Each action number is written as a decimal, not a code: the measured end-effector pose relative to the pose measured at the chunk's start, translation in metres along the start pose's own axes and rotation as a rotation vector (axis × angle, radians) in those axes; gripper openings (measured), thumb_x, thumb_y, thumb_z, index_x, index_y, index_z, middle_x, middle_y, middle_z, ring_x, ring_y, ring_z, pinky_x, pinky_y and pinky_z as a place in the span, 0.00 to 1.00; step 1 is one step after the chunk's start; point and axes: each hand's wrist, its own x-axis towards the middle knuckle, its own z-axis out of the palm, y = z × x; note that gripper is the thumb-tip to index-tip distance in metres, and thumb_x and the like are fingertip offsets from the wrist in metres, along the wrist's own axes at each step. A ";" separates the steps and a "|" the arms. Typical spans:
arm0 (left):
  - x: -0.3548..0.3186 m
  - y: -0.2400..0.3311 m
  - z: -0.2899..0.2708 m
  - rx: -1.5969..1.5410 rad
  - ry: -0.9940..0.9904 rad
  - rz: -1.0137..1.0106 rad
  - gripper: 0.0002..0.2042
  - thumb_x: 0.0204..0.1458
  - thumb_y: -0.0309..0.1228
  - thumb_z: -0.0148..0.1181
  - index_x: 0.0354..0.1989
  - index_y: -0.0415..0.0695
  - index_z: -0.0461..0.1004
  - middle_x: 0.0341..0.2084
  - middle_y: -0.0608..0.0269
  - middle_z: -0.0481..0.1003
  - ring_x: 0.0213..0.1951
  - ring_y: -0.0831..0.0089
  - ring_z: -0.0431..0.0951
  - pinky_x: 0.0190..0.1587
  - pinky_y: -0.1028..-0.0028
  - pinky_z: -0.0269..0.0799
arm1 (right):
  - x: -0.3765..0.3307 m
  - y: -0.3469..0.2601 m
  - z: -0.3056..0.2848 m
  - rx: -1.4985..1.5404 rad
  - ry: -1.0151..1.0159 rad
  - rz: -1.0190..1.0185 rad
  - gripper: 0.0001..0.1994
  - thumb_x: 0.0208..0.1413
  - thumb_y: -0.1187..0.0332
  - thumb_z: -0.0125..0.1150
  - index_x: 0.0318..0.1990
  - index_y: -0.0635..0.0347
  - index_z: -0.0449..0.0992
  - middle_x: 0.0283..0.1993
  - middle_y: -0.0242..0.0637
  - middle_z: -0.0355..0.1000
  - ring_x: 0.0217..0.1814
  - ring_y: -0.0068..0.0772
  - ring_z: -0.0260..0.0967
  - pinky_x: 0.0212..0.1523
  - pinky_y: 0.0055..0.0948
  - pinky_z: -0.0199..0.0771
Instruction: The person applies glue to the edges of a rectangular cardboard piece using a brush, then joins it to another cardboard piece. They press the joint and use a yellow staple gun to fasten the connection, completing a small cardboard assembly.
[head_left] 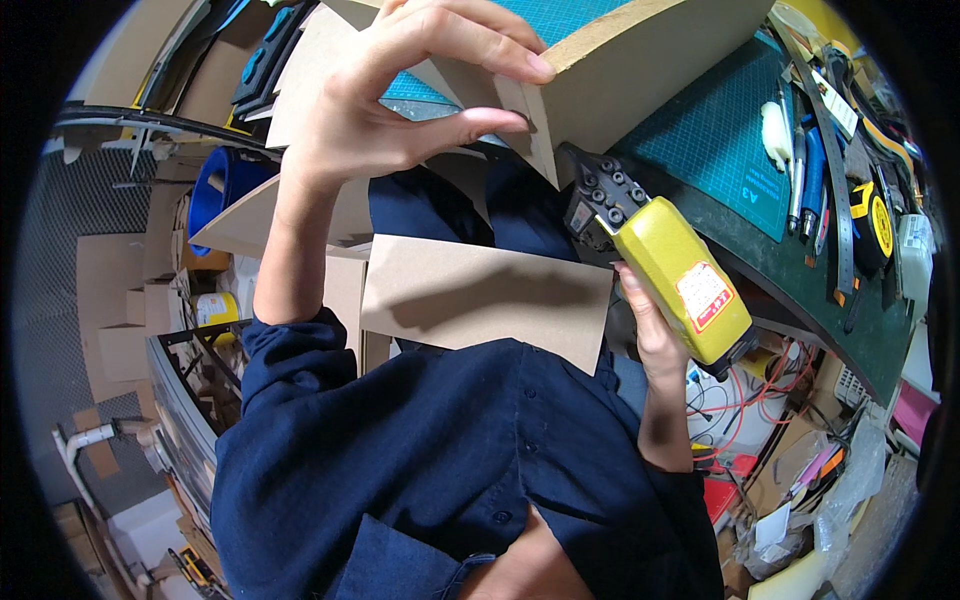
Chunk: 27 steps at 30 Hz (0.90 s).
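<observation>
The bench (800, 290) is seen along the right of the view, its dark edge running down toward the lower right, and it is covered by a green cutting mat (715, 150). A large tan cardboard panel (640, 55) is held up over the mat, its pointed lower corner hanging just past the bench edge. A second, flat cardboard sheet (480, 295) is seen lying below it, against the dark blue shirt (430, 470), off the bench. The yellow power tool (680, 275), with a black head studded with bolts, is gripped off the bench edge; its black head is pressed up against the pointed corner of the cardboard panel. The left hand (400, 95) is closed in a pinch on the panel near that corner, thumb beneath and fingers (500, 55) on top. The right hand (645, 325) is wrapped around the tool's yellow body from below, fingers curled shut on it. A row of pens and cutters (800, 165) is noted lying on the mat near the bench's far right edge, with a yellow tape measure (875, 225) just beside them. A blue bin (222, 185) is seen well apart, at the left.
</observation>
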 end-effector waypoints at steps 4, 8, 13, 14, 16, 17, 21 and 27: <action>0.000 0.003 0.005 -0.033 0.047 -0.015 0.15 0.40 0.20 0.75 0.39 0.37 0.81 0.35 0.51 0.80 0.40 0.65 0.82 0.42 0.69 0.77 | 0.000 0.002 -0.002 -0.017 0.000 0.006 0.17 0.46 0.73 0.73 0.44 0.65 0.77 0.41 0.39 0.75 0.41 0.30 0.76 0.45 0.25 0.74; -0.003 0.004 0.004 -0.027 0.003 -0.039 0.16 0.42 0.19 0.74 0.41 0.37 0.79 0.36 0.51 0.80 0.40 0.64 0.81 0.43 0.68 0.77 | 0.002 0.005 -0.003 -0.001 -0.014 -0.030 0.17 0.47 0.73 0.72 0.45 0.65 0.76 0.42 0.39 0.74 0.42 0.30 0.75 0.45 0.25 0.73; -0.005 0.007 0.003 -0.087 -0.006 -0.112 0.15 0.44 0.18 0.71 0.42 0.38 0.79 0.39 0.51 0.79 0.41 0.66 0.81 0.43 0.69 0.76 | 0.004 0.007 -0.003 -0.003 -0.026 -0.075 0.17 0.48 0.75 0.70 0.46 0.65 0.74 0.44 0.39 0.71 0.43 0.31 0.72 0.44 0.25 0.71; -0.005 0.008 0.002 -0.091 -0.012 -0.127 0.15 0.45 0.18 0.71 0.42 0.39 0.79 0.40 0.52 0.79 0.41 0.66 0.81 0.43 0.70 0.76 | 0.005 0.007 -0.003 0.002 -0.024 -0.080 0.17 0.48 0.75 0.70 0.46 0.65 0.74 0.43 0.39 0.70 0.42 0.31 0.72 0.44 0.26 0.70; -0.004 0.009 0.001 -0.078 -0.027 -0.120 0.14 0.46 0.19 0.70 0.42 0.39 0.79 0.41 0.52 0.79 0.41 0.67 0.80 0.43 0.71 0.76 | 0.006 0.006 -0.002 0.007 -0.027 -0.095 0.16 0.48 0.75 0.69 0.45 0.65 0.74 0.42 0.39 0.69 0.42 0.32 0.71 0.43 0.27 0.69; -0.003 0.010 0.000 -0.070 -0.032 -0.121 0.13 0.46 0.20 0.70 0.42 0.40 0.79 0.42 0.53 0.79 0.41 0.67 0.80 0.43 0.71 0.76 | 0.005 0.005 -0.001 0.019 -0.021 -0.086 0.16 0.48 0.75 0.69 0.44 0.66 0.73 0.42 0.38 0.69 0.42 0.32 0.70 0.43 0.27 0.69; -0.001 0.012 0.000 -0.017 -0.042 -0.104 0.12 0.47 0.21 0.70 0.41 0.40 0.80 0.43 0.53 0.78 0.42 0.68 0.79 0.41 0.72 0.75 | 0.005 0.002 -0.001 0.001 -0.002 -0.054 0.15 0.48 0.75 0.68 0.43 0.66 0.73 0.40 0.37 0.68 0.42 0.32 0.69 0.45 0.29 0.67; 0.000 0.007 0.000 0.011 -0.057 -0.042 0.12 0.47 0.22 0.71 0.41 0.39 0.80 0.42 0.54 0.78 0.42 0.66 0.79 0.42 0.70 0.75 | 0.006 0.003 -0.001 0.004 -0.022 -0.064 0.14 0.49 0.75 0.68 0.44 0.66 0.73 0.41 0.37 0.68 0.43 0.33 0.69 0.46 0.29 0.67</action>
